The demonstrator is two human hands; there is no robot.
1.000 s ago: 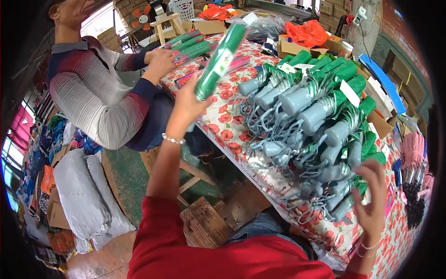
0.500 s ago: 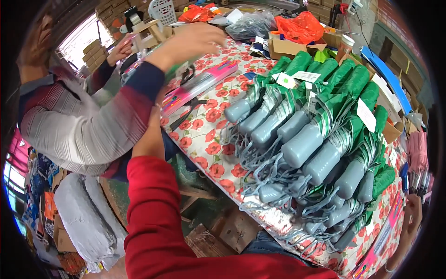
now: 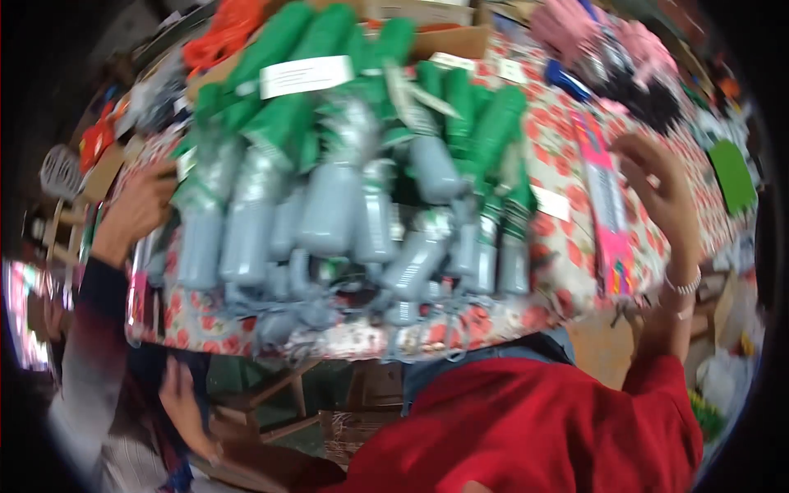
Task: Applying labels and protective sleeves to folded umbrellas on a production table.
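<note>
A pile of folded green umbrellas [image 3: 329,205] with grey handles and cords lies across the flowered tablecloth in front of me, white paper tags among them. My right hand [image 3: 662,185] hovers by a long pink package [image 3: 602,205] at the right of the table. Its fingers are apart and slightly curled, with nothing visible in them. At the lower left, below the table edge, my left hand [image 3: 182,407] is blurred, its fingers stretched and apparently holding nothing. Another person's hand [image 3: 146,205] is at the left side of the pile; what it holds is unclear.
The other person's sleeved arm [image 3: 82,353] stands at the left edge. Pink folded umbrellas [image 3: 567,29] lie at the back right, beside a small blue item [image 3: 567,80]. Cardboard boxes [image 3: 448,41] and an orange bag [image 3: 222,33] are behind the pile. Wooden stool legs [image 3: 283,398] show under the table.
My view has swung to the right, bringing the pile to the middle and my right hand further in. The other person's hand now appears beside the pile. My left hand has come into sight.
</note>
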